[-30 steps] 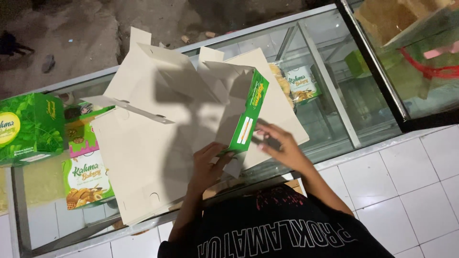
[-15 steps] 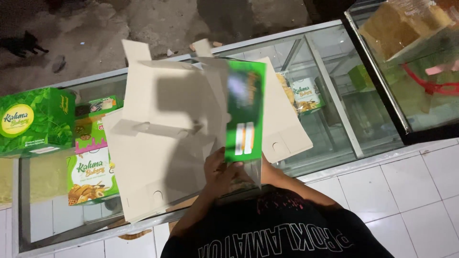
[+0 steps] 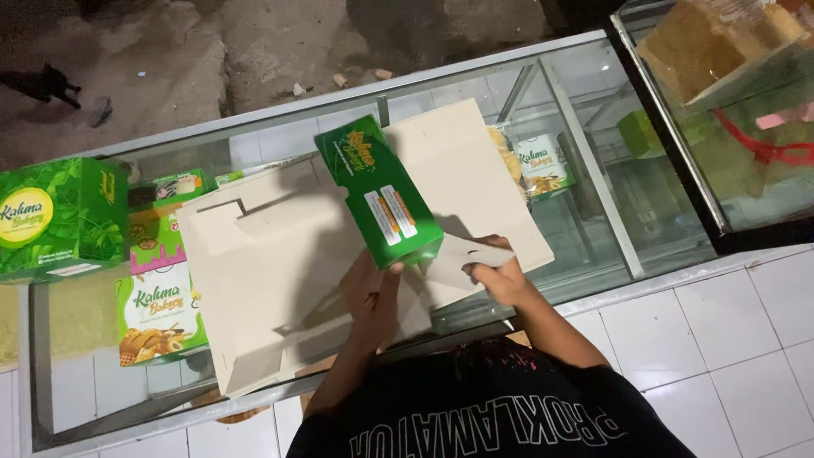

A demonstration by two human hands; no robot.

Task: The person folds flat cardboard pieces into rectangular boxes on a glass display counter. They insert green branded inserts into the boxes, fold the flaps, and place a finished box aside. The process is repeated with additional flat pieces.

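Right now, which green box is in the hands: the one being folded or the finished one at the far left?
The half-folded green box, mid-counter, gripped by the left hand and right hand. The assembled box sits untouched.

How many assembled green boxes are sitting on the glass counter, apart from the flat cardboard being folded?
1: an assembled green box stands on the glass counter at far left. The left hand and right hand hold the half-folded cardboard blank. Others may be hidden under it.

Small bakery shop: glass display counter (image 3: 593, 127), packaged goods inside, printed green cake boxes (image 3: 59, 216), tiled floor (image 3: 729, 331).
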